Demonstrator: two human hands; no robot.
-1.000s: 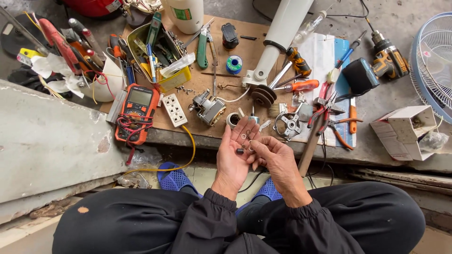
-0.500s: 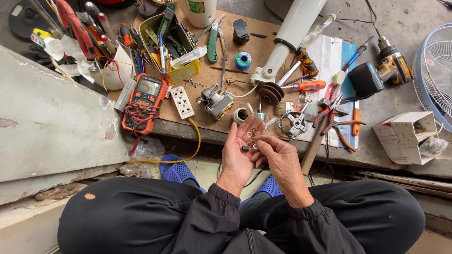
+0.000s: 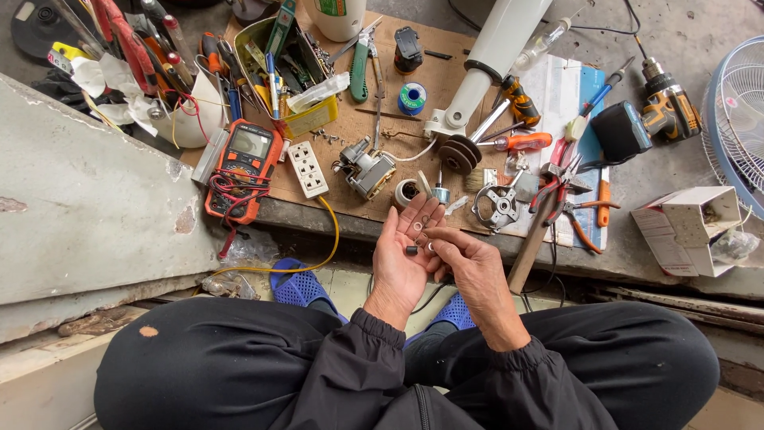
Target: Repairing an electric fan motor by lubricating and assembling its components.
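Observation:
My left hand (image 3: 402,256) is held palm up just below the workbench edge, cupping several small metal parts (image 3: 419,236): rings, washers and a dark bushing. Beside it, my right hand (image 3: 471,267) reaches across, its fingertips touching the parts on the left palm. Whether it pinches one of them is not clear. Both hands hover above my black-trousered lap and blue sandals (image 3: 298,285). Directly above the hands, on the bench, lie a small electric motor (image 3: 366,169) and a grey motor end cap (image 3: 497,205).
The brown bench board (image 3: 446,72) carries an orange multimeter (image 3: 243,171), a white power strip (image 3: 307,169), a yellow tool tray (image 3: 278,64), screwdrivers, pliers (image 3: 561,187), a cordless drill (image 3: 664,103) and a white fan column (image 3: 489,60). A fan guard (image 3: 736,111) and cardboard box (image 3: 688,227) sit right. A concrete slab (image 3: 79,207) lies left.
My left palm has opened flatter and the small parts now lie spread on it. The right fingers have shifted onto the palm. The head camera has drifted slightly.

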